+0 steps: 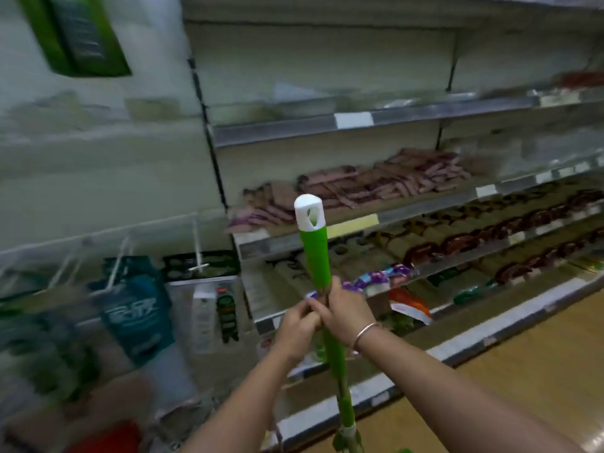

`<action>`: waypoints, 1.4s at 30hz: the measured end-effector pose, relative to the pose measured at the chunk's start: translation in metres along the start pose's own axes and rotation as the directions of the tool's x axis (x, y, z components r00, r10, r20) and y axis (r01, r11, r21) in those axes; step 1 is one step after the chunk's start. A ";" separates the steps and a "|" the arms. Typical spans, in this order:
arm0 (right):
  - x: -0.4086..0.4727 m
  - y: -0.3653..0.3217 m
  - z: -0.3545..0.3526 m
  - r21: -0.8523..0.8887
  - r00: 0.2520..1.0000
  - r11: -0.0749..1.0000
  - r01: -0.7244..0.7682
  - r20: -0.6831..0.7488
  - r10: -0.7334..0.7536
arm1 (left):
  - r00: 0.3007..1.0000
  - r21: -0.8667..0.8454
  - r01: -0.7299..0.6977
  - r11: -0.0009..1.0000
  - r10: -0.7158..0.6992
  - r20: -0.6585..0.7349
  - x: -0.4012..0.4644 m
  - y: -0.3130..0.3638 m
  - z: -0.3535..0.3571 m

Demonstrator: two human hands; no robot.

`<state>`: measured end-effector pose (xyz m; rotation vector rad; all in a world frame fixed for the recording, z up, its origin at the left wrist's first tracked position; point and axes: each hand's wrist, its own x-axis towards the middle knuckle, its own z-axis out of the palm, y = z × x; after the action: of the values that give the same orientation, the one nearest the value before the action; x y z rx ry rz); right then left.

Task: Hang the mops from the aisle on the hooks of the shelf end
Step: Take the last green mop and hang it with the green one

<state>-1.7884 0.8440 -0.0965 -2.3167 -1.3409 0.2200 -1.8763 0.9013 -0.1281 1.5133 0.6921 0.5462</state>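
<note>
While both hands are gripping the green mop handle (316,256) upright before the shelf end, the left hand (299,326) and right hand (346,310) are curling their fingers around it, just below the white hanging cap (309,212). Judgement: the cap's slot should be turned toward a wire hook (197,243), then lifted over its tip. Hanging packets (139,308) are crowding the hooks; blur is hiding which hook is free.

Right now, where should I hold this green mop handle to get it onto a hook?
Hold the green mop handle where both hands already do, below its white cap, left hand and right hand from opposite sides. That probably leaves the cap's hanging hole free for a hook.
</note>
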 end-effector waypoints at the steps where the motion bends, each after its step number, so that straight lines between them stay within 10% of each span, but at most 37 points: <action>1: 0.001 -0.024 -0.001 -0.007 0.999 0.999 0.050 -0.002 -0.050 | 0.999 0.018 -0.029 0.999 0.030 -0.026 -0.009 0.008 -0.020; 10: -0.027 -0.274 0.016 0.107 0.884 0.878 0.467 -0.069 -0.462 | 0.932 0.493 0.018 0.870 0.164 -0.323 -0.130 0.047 -0.216; 18: -0.070 -0.488 0.069 0.372 0.741 0.677 0.635 -0.044 -0.670 | 0.748 0.430 0.159 0.889 0.176 -0.639 -0.251 0.065 -0.402; 28: -0.107 -0.692 0.151 0.657 0.612 0.449 0.606 -0.025 -0.790 | 0.573 0.424 0.336 0.841 0.175 -0.801 -0.368 0.067 -0.596; 42: -0.101 -0.923 0.203 0.828 0.451 0.100 0.552 -0.195 -0.871 | 0.540 0.465 0.406 0.787 0.203 -0.817 -0.430 0.127 -0.804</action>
<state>-2.6332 1.2112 0.1367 -0.6016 -1.8602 0.7614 -2.7337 1.1633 0.0811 1.7356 1.8936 1.0569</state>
